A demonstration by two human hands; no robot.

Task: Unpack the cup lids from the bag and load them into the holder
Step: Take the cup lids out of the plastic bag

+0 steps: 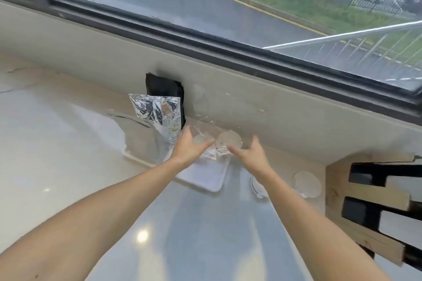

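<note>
Lid stack (228,140): inside clear bag (209,143), flat face toward camera, axis running toward the wall
Left hand (190,147): fingers spread, gripping bag
Right hand (250,155): spread, grip unclear
Holder (374,201): far right

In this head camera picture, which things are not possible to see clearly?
- Clear bag, head view: transparent and motion-blurred, so its outline and how many lids it holds cannot be told.
- Left hand and right hand: whether the fingers grip the bag is unclear.
- Holder: cut off by the right edge.
- Lid: partly behind the right forearm.
</note>
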